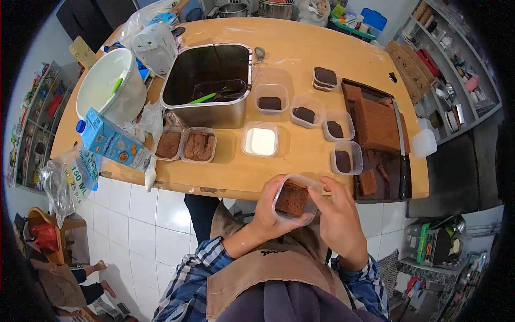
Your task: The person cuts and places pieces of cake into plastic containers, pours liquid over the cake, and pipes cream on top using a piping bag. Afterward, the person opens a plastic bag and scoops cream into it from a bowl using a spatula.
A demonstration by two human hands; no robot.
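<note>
In front of my apron, my left hand (pixel 268 214) is wrapped around a clear plastic container (pixel 284 216) with a piece of chocolate cake (pixel 292 198) inside. My right hand (pixel 341 220) grips the same container from the right, its fingers at the rim. Just beyond, on the table, several clear cups with dark contents, such as this cup (pixel 347 158), stand in a curved row. A container of white cream (pixel 260 141) sits left of them. Two containers of cake, one a filled tub (pixel 199 145), are farther left. A dark tray (pixel 383 193) bears a chocolate sheet cake (pixel 378 126).
A long knife (pixel 401 129) lies along the tray's right side. Left on the table are a deep metal pan (pixel 209 114) with a green-handled tool, a white mixing bowl (pixel 88 91), a blue carton (pixel 112 140) and a plastic bag (pixel 67 174). Another person's legs (pixel 94 279) show at lower left.
</note>
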